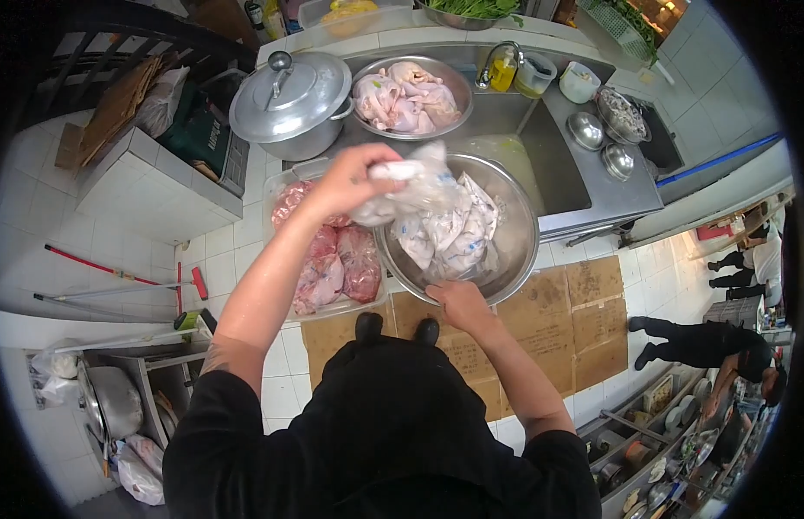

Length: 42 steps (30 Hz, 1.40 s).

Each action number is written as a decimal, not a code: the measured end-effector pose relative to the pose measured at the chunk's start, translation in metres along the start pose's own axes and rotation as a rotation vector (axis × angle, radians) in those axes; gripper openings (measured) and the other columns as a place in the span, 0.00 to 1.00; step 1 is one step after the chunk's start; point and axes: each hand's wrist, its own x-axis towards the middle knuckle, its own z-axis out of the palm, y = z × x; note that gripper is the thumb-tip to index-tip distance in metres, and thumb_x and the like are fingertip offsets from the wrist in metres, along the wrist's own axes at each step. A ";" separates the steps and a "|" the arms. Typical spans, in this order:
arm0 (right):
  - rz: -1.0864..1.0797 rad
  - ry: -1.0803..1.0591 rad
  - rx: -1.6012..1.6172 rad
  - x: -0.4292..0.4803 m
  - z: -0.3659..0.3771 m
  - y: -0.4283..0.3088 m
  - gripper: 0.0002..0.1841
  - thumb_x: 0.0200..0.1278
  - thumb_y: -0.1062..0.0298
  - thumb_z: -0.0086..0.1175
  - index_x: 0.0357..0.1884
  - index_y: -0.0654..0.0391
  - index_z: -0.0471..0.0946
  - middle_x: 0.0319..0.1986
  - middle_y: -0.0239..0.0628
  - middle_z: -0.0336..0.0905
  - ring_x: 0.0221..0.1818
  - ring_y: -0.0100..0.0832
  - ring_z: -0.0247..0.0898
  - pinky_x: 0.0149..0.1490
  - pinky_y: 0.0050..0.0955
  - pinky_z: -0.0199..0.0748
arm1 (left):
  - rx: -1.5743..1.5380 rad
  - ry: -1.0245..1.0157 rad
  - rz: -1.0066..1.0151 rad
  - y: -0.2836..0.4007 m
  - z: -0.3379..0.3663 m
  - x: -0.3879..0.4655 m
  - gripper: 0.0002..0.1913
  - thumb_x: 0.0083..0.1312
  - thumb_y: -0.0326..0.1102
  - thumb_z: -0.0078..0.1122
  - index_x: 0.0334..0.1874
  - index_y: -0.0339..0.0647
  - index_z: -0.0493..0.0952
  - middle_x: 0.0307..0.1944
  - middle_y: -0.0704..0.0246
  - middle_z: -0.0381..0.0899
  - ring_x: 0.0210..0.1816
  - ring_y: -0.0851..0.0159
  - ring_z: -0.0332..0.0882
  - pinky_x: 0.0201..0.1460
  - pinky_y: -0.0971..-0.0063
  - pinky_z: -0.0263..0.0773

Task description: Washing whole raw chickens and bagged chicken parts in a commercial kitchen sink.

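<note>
My left hand (pixel 360 175) grips a clear plastic bag (pixel 425 178) with whitish contents, blurred, above the left side of a large steel bowl (pixel 524 259). Inside that bowl lie several clear bags of pale food (pixel 463 237) with small blue print; what the food is, I cannot tell. At the near rim, my right hand (pixel 463 306) holds the bowl, fingers over the edge. To the left, partly under my left forearm, a clear plastic tub (pixel 267 220) contains several bags of raw red meat (pixel 358 263).
A lidded aluminium pot (pixel 291 97) and a bowl of raw poultry (pixel 408 97) stand behind. Right of them is a steel sink (pixel 558 168) with a faucet (pixel 506 48). Flattened cardboard (pixel 538 331) covers the floor. A person in dark clothes (pixel 720 340) works at far right.
</note>
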 end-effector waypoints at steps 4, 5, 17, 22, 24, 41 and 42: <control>-0.022 0.036 0.010 0.000 0.007 0.006 0.11 0.51 0.76 0.54 0.38 0.56 0.79 0.34 0.41 0.80 0.40 0.47 0.79 0.44 0.45 0.78 | 0.278 0.099 -0.005 -0.048 -0.013 -0.026 0.27 0.62 0.47 0.72 0.61 0.43 0.79 0.53 0.59 0.81 0.57 0.54 0.77 0.60 0.63 0.71; -0.023 0.036 0.011 -0.001 0.007 0.006 0.11 0.51 0.76 0.54 0.38 0.56 0.79 0.34 0.41 0.80 0.40 0.47 0.79 0.44 0.45 0.78 | 0.484 0.244 -0.160 -0.072 -0.027 -0.041 0.31 0.60 0.49 0.73 0.62 0.40 0.77 0.54 0.56 0.80 0.58 0.52 0.77 0.62 0.61 0.71; -0.034 -0.042 0.012 0.002 0.001 0.005 0.10 0.48 0.77 0.55 0.36 0.57 0.76 0.34 0.44 0.77 0.41 0.52 0.78 0.44 0.48 0.77 | -0.166 0.696 -0.695 -0.249 -0.052 -0.201 0.10 0.51 0.25 0.63 0.28 0.43 0.70 0.23 0.73 0.70 0.23 0.70 0.70 0.23 0.73 0.68; -0.004 -0.051 0.013 0.018 0.007 -0.009 0.11 0.47 0.78 0.54 0.36 0.58 0.76 0.34 0.46 0.78 0.39 0.53 0.78 0.44 0.51 0.75 | -0.158 0.674 -0.552 -0.255 -0.065 -0.207 0.10 0.51 0.20 0.55 0.21 0.45 0.66 0.20 0.74 0.68 0.22 0.72 0.67 0.24 0.75 0.61; 0.019 -0.024 -0.016 0.026 0.020 -0.005 0.11 0.47 0.79 0.54 0.36 0.58 0.76 0.33 0.47 0.78 0.39 0.54 0.78 0.44 0.50 0.75 | -0.273 0.669 -0.517 -0.233 -0.078 -0.194 0.10 0.51 0.20 0.55 0.21 0.45 0.66 0.20 0.74 0.68 0.22 0.72 0.67 0.23 0.75 0.61; 0.139 0.436 -0.110 0.158 0.069 -0.163 0.13 0.55 0.75 0.59 0.44 0.60 0.79 0.39 0.47 0.80 0.42 0.52 0.76 0.46 0.46 0.75 | -0.631 0.735 -0.636 -0.307 -0.143 -0.267 0.09 0.52 0.19 0.49 0.25 0.47 0.69 0.21 0.73 0.71 0.21 0.72 0.67 0.23 0.79 0.60; 0.134 0.499 -0.015 0.159 0.071 -0.185 0.14 0.56 0.76 0.59 0.47 0.60 0.79 0.40 0.46 0.79 0.43 0.52 0.76 0.46 0.44 0.75 | -0.670 0.733 -0.616 -0.316 -0.141 -0.270 0.09 0.52 0.19 0.49 0.25 0.47 0.68 0.21 0.73 0.71 0.21 0.72 0.67 0.23 0.78 0.60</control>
